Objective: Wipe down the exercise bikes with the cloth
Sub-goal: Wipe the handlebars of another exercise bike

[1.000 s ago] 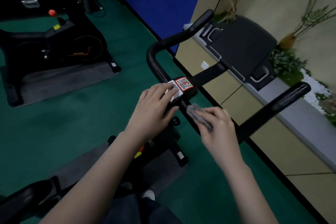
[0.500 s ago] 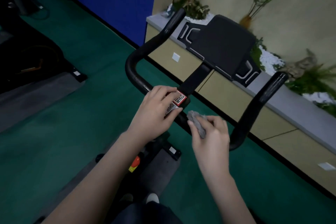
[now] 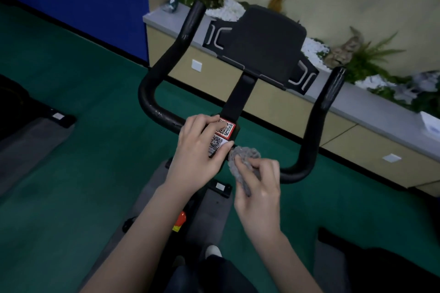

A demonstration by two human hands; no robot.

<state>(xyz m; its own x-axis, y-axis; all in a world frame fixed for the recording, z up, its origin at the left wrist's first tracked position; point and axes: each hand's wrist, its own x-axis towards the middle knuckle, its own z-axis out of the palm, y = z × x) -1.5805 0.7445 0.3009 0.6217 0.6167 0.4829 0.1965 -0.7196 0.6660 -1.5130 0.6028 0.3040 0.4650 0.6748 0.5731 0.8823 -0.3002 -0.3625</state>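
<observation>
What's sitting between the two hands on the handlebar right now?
In the head view, the QR-code stickers on the bar's centre clamp lie between them: the left hand rests over them, and the right hand holds the grey cloth just beside.

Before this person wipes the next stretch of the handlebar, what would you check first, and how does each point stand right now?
1. Cloth in hand: ok. The right hand pinches the grey cloth.
2. Cloth on the bar: ok. It presses against the handlebar beside the centre clamp.
3. Bike steadied: ok. The left hand rests over the QR stickers.
4. Path along the bar's right curve: ok, nothing lies on it.
5. Cloth damp or clean: cannot tell.
6. Stickers kept dry: cannot tell; the cloth sits right beside them.
</observation>
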